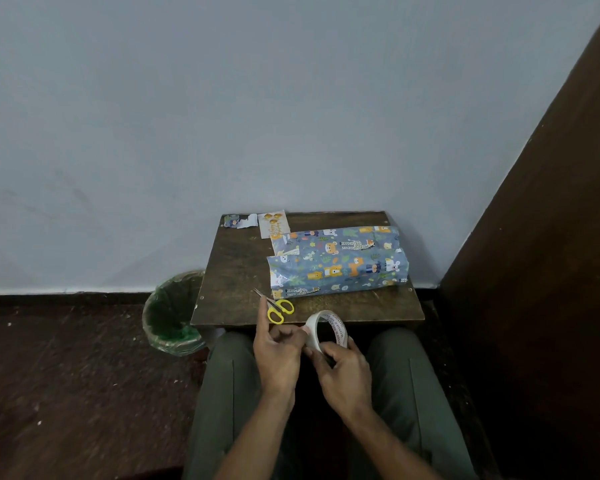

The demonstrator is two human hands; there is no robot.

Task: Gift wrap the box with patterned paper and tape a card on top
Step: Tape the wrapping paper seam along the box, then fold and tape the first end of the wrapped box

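Pale blue wall (222, 116) behind, dark floor (66, 375) below; small dark wooden table (236, 271) against the wall, brown panel (551, 237) rising at the right.

Box (338, 263), covered in blue animal-print paper, lies lengthwise on the right half of the table, well beyond both hands. Card (273, 224) with gold shapes lies flat at the far edge, its near corner just beside the box's far left end. Paper scraps (241, 220) sit at the far left corner.

Tape roll (326, 329) is held upright at the table's near edge, above the lap. Right hand (343, 370) grips the roll from below, fingers curled round its rim. Left hand (278, 355) has fingertips pinched at the roll's left side; index finger points up toward the scissors. Whether a tape end is lifted, cannot tell.

Yellow-handled scissors (276, 308) lie on the near left of the table, between left hand and box, blades pointing away-left.

Green-lined bin (174, 313) stands on the floor left of the table. Grey-green trousers (222, 410) fill the bottom of view.
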